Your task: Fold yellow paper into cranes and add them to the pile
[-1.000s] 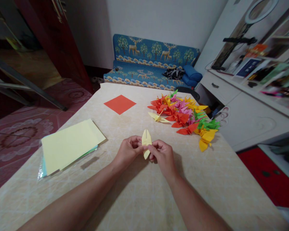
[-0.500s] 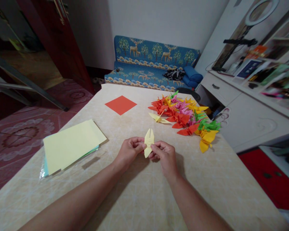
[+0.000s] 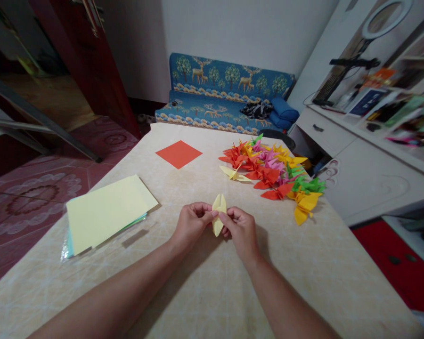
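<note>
Between my two hands is a small piece of folded pale yellow paper [image 3: 219,203], long and pointed, with a slit running down its far end. My left hand [image 3: 194,220] pinches its left edge, thumb on top. From the other side my right hand [image 3: 240,227] grips it, its thumb pressed on the middle near the left thumb. The fingers beneath the paper are partly hidden. Beyond and to the right lies a pale yellow paper crane [image 3: 234,174], beside a cluster of red, pink, orange and green paper cranes [image 3: 263,175].
A square red sheet [image 3: 179,154] lies flat toward the far left of the cloth-covered table [image 3: 205,292]. Left of my arms rests a stack of pale yellow paper [image 3: 111,214] on a clear plastic wrapper. A blue patterned sofa [image 3: 215,94] stands behind the table, a white cabinet [image 3: 367,174] to the right.
The folded yellow paper has tipped slightly, and its near part looks narrower. My thumbs have drawn closer together over its middle. The view has shifted a little.
</note>
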Motion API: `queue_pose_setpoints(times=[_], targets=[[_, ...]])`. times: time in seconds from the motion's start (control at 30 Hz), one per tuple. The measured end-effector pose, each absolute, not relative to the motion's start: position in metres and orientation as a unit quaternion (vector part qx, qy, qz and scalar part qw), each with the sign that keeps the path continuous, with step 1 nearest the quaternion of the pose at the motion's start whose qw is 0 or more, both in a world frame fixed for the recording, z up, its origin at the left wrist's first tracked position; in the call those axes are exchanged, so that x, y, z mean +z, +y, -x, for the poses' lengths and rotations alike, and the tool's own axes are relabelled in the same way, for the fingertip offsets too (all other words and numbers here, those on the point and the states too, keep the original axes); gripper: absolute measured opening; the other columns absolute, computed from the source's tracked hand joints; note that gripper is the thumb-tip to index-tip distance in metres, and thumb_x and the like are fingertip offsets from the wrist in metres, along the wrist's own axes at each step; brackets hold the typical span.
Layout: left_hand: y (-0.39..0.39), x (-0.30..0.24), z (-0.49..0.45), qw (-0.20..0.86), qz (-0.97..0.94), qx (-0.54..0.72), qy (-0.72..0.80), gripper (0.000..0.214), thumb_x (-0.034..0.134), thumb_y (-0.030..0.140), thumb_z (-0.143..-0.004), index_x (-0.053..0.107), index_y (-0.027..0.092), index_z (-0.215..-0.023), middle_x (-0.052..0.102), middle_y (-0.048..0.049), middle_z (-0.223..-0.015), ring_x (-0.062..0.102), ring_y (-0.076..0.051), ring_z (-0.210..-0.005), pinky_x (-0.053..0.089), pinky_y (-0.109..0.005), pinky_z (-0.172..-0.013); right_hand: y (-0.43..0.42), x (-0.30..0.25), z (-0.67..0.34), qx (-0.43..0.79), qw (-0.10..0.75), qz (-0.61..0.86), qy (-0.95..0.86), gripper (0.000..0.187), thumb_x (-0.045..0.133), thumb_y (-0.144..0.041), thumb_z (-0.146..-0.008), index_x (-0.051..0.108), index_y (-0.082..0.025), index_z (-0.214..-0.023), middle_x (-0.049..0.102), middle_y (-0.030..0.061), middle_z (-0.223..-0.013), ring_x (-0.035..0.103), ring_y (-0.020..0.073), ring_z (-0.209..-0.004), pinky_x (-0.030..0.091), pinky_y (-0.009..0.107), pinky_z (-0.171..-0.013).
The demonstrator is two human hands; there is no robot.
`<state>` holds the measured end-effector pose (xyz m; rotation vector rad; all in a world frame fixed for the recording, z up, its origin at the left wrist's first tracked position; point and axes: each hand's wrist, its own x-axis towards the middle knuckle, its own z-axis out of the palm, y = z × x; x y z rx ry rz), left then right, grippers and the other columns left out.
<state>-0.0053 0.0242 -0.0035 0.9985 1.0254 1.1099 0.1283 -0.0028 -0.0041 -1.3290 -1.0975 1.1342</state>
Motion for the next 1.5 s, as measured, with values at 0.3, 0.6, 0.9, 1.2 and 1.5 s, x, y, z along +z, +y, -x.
queue_pose_setpoints(times=[0.3,0.6,0.9,1.2,1.5], targets=[[0.028,-0.002,0.006,0.647,-0.428,0.483,0.408,0.031,0.080,0.031,-0.062,0.067,0.011,-0.082,0.067,-0.0034,-0.066,0.059,-0.011,-0.056,0.044,-0.022,-0.055,-0.001,-0.008,-0.128,0.505,0.550,0.526,-0.408,0.029,0.067,-0.043,-0.075,0.062,-0.015,-0.068,0.061,-0.0006,-0.049,0.052,0.0095,-0.040,0.038,0.018,-0.039],[0.027,0.001,0.008,0.652,-0.418,0.493,0.397,0.047,0.080,0.028,-0.063,0.054,0.015,-0.100,0.064,0.0026,-0.063,0.058,-0.010,-0.054,0.043,-0.021,-0.055,0.000,-0.005,-0.130,0.541,0.561,0.518,-0.352,0.025,0.068,-0.039,-0.073,0.061,-0.015,-0.074,0.065,-0.0002,-0.056,0.059,0.0099,-0.045,0.043,0.018,-0.045],[0.034,-0.004,0.014,0.692,-0.344,0.519,0.367,0.026,0.080,0.026,-0.064,0.061,0.014,-0.080,0.057,0.0038,-0.060,0.049,-0.004,-0.049,0.040,-0.014,-0.047,-0.001,-0.002,-0.132,0.556,0.561,0.478,-0.384,0.027,0.061,-0.043,-0.078,0.057,-0.017,-0.073,0.061,-0.0011,-0.061,0.052,0.0075,-0.042,0.030,0.018,-0.039],[0.032,0.005,0.021,0.868,-0.208,0.371,0.257,0.016,0.076,0.010,-0.066,0.067,0.009,-0.080,0.055,-0.0004,-0.063,0.048,-0.002,-0.050,0.041,-0.006,-0.044,0.001,0.000,-0.128,0.541,0.571,0.437,-0.437,0.028,0.069,-0.034,-0.074,0.064,-0.020,-0.098,0.060,-0.0024,-0.071,0.048,0.0078,-0.051,0.040,0.020,-0.048],[0.026,0.005,0.015,0.850,-0.320,0.319,0.270,0.015,0.066,0.023,-0.078,0.067,0.010,-0.085,0.060,-0.0051,-0.076,0.052,-0.006,-0.054,0.046,-0.013,-0.046,0.001,-0.007,-0.136,0.485,0.592,0.480,-0.428,0.024,0.067,-0.038,-0.077,0.056,-0.018,-0.069,0.047,-0.0066,-0.050,0.037,0.0067,-0.043,0.027,0.019,-0.043]])
